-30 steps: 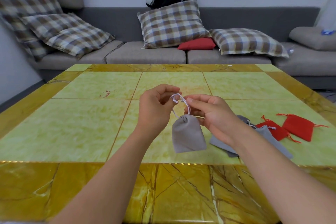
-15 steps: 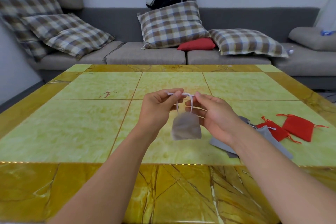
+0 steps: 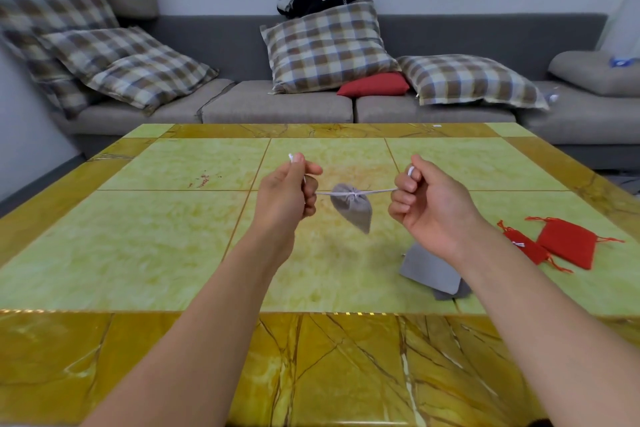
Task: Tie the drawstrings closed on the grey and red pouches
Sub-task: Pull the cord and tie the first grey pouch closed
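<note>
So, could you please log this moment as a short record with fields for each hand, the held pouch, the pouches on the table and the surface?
left hand: grips one end of the white drawstring
right hand: grips the other end
small grey fabric pouch: hangs in the air from the taut drawstring, neck cinched
flat grey pouches: lying under the right forearm
two red fabric pouches: lying at the right
yellow-green marble table: bears them

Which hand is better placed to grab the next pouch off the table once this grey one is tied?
Probably the right hand. The untied grey pouches and red pouches lie on the table's right side, just under the right forearm; the left hand would have to cross over.
</note>
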